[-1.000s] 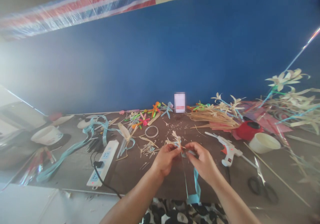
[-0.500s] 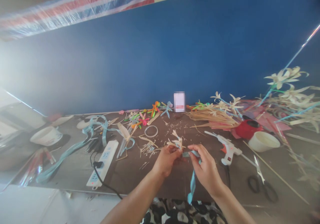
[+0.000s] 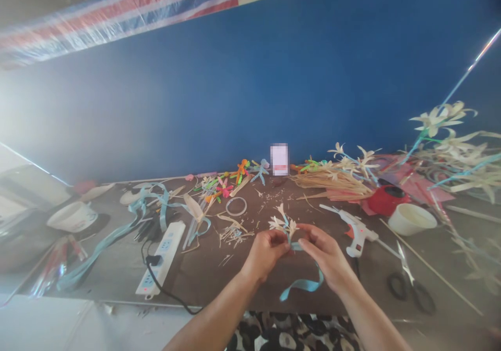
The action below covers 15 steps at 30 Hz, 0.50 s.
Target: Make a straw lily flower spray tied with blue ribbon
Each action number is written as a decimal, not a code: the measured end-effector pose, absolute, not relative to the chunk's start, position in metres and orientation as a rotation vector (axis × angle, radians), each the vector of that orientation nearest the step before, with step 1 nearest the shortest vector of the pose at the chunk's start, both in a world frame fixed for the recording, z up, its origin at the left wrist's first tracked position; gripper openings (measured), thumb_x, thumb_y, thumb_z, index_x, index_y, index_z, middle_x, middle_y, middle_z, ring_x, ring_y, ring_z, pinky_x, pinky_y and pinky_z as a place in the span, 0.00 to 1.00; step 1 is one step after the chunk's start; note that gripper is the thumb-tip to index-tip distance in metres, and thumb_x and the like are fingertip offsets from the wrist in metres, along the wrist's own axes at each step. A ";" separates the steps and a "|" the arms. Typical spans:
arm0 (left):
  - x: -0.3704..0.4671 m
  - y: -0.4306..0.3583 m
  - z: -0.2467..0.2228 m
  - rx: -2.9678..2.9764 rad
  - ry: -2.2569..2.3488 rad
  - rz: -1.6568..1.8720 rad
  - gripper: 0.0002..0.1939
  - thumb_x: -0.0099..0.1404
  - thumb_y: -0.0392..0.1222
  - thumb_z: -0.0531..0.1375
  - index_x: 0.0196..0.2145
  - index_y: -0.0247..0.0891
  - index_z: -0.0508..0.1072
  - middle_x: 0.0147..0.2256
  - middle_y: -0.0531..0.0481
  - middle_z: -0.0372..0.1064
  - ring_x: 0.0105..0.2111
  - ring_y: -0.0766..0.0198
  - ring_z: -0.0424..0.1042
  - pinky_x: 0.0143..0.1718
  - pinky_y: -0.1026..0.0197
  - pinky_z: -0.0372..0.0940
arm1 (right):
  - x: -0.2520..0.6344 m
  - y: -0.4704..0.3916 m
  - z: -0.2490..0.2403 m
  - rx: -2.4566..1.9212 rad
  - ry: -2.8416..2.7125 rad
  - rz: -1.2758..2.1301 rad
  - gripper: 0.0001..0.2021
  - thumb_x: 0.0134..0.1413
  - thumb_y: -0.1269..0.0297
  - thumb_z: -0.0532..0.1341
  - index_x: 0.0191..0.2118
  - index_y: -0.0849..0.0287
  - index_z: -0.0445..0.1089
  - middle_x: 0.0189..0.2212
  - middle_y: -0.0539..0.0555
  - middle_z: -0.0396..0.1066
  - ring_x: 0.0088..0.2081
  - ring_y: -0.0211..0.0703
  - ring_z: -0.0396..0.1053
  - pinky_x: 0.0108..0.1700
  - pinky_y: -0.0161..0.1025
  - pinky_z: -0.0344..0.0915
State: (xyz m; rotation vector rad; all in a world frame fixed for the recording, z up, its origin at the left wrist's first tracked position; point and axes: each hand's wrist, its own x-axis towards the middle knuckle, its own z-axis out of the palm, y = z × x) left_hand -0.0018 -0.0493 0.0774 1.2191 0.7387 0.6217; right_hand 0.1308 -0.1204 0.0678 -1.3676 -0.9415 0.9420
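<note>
Blue ribbon [image 3: 310, 286] partly behind right hand [image 3: 327, 253]

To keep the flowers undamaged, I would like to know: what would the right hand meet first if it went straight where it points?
Likely the nearest pale flower, just ahead of the right hand; depth is unclear, so they may already touch.

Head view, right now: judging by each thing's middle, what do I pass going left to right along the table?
White container → power strip → pale ring → left hand → pale flowers → right hand → glue gun → scissors.
</note>
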 end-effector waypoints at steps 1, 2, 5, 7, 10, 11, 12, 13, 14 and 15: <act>-0.001 -0.050 0.078 1.223 0.738 0.618 0.05 0.47 0.36 0.60 0.26 0.34 0.71 0.23 0.51 0.67 0.24 0.66 0.66 0.28 0.63 0.61 | 0.131 -0.120 0.069 -1.345 -0.933 0.989 0.14 0.48 0.63 0.56 0.43 0.59 0.62 0.20 0.44 0.55 0.21 0.31 0.53 0.22 0.29 0.50; -0.001 -0.050 0.079 1.226 0.740 0.615 0.05 0.47 0.37 0.60 0.25 0.34 0.71 0.23 0.51 0.67 0.24 0.66 0.65 0.28 0.64 0.61 | 0.131 -0.119 0.070 -1.325 -0.925 1.027 0.14 0.47 0.63 0.56 0.42 0.59 0.63 0.20 0.44 0.55 0.21 0.31 0.52 0.22 0.29 0.50; -0.001 -0.050 0.080 1.204 0.750 0.597 0.07 0.46 0.38 0.61 0.26 0.33 0.71 0.24 0.49 0.68 0.24 0.65 0.65 0.28 0.64 0.61 | 0.130 -0.117 0.070 -1.255 -0.891 1.110 0.12 0.46 0.63 0.58 0.39 0.58 0.65 0.19 0.43 0.55 0.20 0.30 0.52 0.23 0.29 0.51; -0.001 -0.050 0.080 1.170 0.747 0.574 0.08 0.46 0.38 0.62 0.27 0.32 0.71 0.25 0.49 0.68 0.25 0.65 0.66 0.29 0.63 0.61 | 0.129 -0.115 0.070 -1.201 -0.866 1.164 0.11 0.44 0.62 0.60 0.36 0.59 0.66 0.19 0.44 0.57 0.21 0.30 0.54 0.24 0.29 0.54; -0.002 -0.051 0.083 1.095 0.712 0.537 0.10 0.46 0.37 0.62 0.28 0.32 0.71 0.25 0.50 0.68 0.24 0.66 0.66 0.30 0.63 0.62 | 0.129 -0.114 0.071 -1.131 -0.842 1.256 0.12 0.40 0.60 0.62 0.33 0.59 0.66 0.19 0.45 0.60 0.21 0.32 0.57 0.25 0.31 0.57; -0.002 -0.051 0.084 1.074 0.696 0.527 0.10 0.46 0.37 0.63 0.28 0.31 0.70 0.24 0.50 0.68 0.24 0.66 0.66 0.29 0.63 0.62 | 0.129 -0.113 0.071 -1.111 -0.836 1.286 0.13 0.40 0.60 0.62 0.33 0.59 0.66 0.19 0.46 0.61 0.21 0.32 0.58 0.26 0.32 0.58; -0.002 -0.052 0.085 1.055 0.682 0.521 0.10 0.45 0.37 0.63 0.28 0.31 0.70 0.24 0.50 0.67 0.23 0.67 0.66 0.29 0.63 0.62 | 0.129 -0.113 0.072 -1.093 -0.828 1.312 0.13 0.39 0.59 0.63 0.33 0.59 0.66 0.19 0.46 0.61 0.21 0.33 0.59 0.26 0.32 0.59; -0.002 -0.052 0.085 1.034 0.670 0.522 0.10 0.45 0.37 0.63 0.27 0.31 0.70 0.24 0.50 0.67 0.22 0.68 0.66 0.28 0.63 0.62 | 0.129 -0.113 0.072 -1.076 -0.819 1.331 0.13 0.39 0.60 0.63 0.33 0.59 0.66 0.20 0.46 0.61 0.22 0.33 0.59 0.26 0.32 0.59; -0.002 -0.053 0.086 1.008 0.661 0.527 0.10 0.45 0.37 0.64 0.27 0.31 0.69 0.24 0.51 0.67 0.22 0.68 0.66 0.28 0.63 0.62 | 0.129 -0.112 0.072 -1.059 -0.808 1.346 0.13 0.39 0.60 0.63 0.34 0.58 0.65 0.21 0.46 0.62 0.22 0.33 0.59 0.26 0.32 0.60; -0.002 -0.053 0.086 0.975 0.653 0.531 0.10 0.45 0.36 0.64 0.27 0.31 0.69 0.24 0.51 0.66 0.21 0.69 0.66 0.27 0.64 0.62 | 0.129 -0.112 0.072 -1.039 -0.796 1.360 0.13 0.39 0.61 0.63 0.34 0.58 0.65 0.22 0.46 0.62 0.22 0.33 0.59 0.26 0.32 0.60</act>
